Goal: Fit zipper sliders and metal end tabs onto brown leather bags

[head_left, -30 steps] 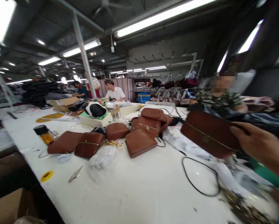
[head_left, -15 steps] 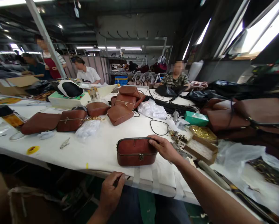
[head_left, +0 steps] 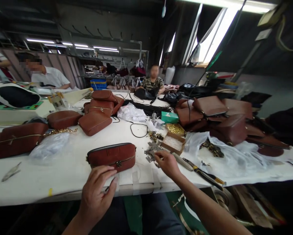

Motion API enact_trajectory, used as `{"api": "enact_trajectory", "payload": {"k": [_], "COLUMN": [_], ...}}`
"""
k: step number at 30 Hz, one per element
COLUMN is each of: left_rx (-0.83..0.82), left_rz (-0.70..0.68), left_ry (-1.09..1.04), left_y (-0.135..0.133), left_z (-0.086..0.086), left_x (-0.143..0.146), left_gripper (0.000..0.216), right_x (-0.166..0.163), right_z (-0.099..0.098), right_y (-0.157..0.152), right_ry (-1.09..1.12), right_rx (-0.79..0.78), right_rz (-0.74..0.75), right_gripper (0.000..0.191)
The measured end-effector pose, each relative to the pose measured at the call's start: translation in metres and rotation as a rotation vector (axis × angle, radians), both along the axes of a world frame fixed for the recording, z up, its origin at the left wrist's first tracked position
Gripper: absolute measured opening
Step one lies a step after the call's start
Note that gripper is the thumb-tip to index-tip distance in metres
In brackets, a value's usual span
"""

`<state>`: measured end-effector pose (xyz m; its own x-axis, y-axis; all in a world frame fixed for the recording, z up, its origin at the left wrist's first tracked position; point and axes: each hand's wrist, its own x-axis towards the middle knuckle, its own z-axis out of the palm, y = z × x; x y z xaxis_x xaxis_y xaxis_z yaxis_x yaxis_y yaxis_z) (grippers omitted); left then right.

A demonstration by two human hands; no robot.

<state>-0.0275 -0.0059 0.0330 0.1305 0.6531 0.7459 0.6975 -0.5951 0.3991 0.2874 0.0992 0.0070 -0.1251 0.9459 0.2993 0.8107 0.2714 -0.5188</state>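
A brown zippered handbag stands on the white table in front of me. My left hand is at its lower front edge, fingers stretched out and thumb apart. Some small dark thing shows between that thumb and the fingers, too small to make out. To the right of the bag, my right hand reaches down to a loose pile of small grey metal plates. Its fingers are bent together at the pile, and what lies between the tips is hidden.
Pliers and a grey-handled tool lie right of my right hand. Beyond are a cardboard box, gold fittings and clear plastic. Brown bags are heaped left and right. A co-worker sits opposite.
My right hand has let go of the handbag and moved to the metal plates. My left hand has risen to the bag's front and its fingers have opened. The view has turned right.
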Motion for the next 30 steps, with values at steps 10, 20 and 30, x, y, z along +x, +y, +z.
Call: {"api": "enact_trajectory", "payload": {"k": [10, 20, 30], "left_rx": [-0.534, -0.530, -0.668], "left_rz": [-0.055, -0.111, -0.096], "left_ry": [-0.153, -0.230, -0.521], "left_y": [0.006, 0.003, -0.003], "left_z": [-0.091, -0.091, -0.055], "left_x": [0.051, 0.050, 0.059], "left_gripper": [0.013, 0.015, 0.021], "right_x": [0.045, 0.052, 0.002], "right_z": [0.026, 0.020, 0.055], "right_y": [0.154, 0.163, 0.017], "right_ry": [-0.410, -0.247, 0.881], "right_rx": [-0.177, -0.212, -0.406], "right_rz": [-0.166, -0.220, 0.143], "right_gripper": [0.034, 0.042, 0.036]}}
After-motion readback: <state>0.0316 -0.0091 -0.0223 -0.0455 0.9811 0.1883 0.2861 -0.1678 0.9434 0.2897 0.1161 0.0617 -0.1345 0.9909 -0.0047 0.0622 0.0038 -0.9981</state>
